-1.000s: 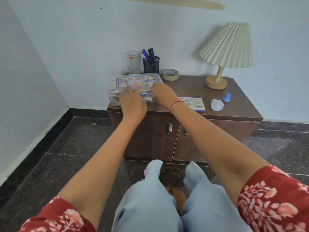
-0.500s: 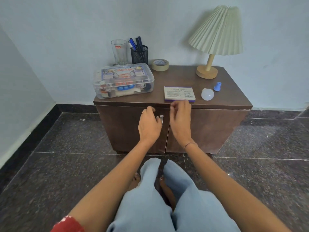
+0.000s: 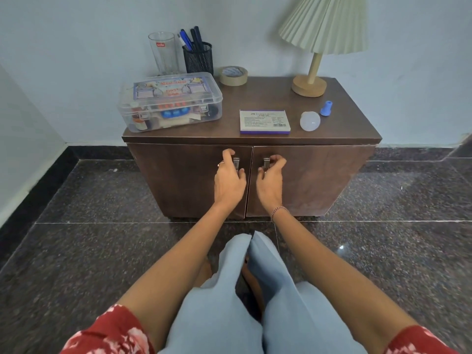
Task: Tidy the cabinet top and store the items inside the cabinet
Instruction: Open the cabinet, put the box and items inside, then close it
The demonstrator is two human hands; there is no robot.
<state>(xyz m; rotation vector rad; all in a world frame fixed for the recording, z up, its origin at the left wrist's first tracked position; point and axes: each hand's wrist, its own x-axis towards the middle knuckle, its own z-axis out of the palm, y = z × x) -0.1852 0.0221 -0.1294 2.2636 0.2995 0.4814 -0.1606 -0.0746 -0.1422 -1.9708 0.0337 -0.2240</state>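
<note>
A low brown cabinet (image 3: 319, 180) stands against the wall with both doors closed. My left hand (image 3: 229, 178) curls its fingers round the left door's metal handle (image 3: 236, 163). My right hand (image 3: 270, 178) curls round the right door's handle (image 3: 266, 162). On the top lie a clear plastic first-aid box (image 3: 169, 102), a flat white-and-purple box (image 3: 264, 121), a white bulb (image 3: 309, 120), a small blue cap (image 3: 326, 108) and a roll of tape (image 3: 233, 75). A drinking glass (image 3: 163, 53) and a black mesh pen holder (image 3: 198, 57) stand at the back.
A table lamp with a pleated shade (image 3: 315, 47) stands at the back right of the cabinet top. Dark granite floor (image 3: 89, 238) surrounds the cabinet. A side wall (image 3: 23, 123) closes in on the left. My knees in light blue trousers (image 3: 245, 302) are low in front.
My hands left the first-aid box, dropped past the cabinet's front edge and now curl round the two door handles. The view has tilted down and moved closer.
</note>
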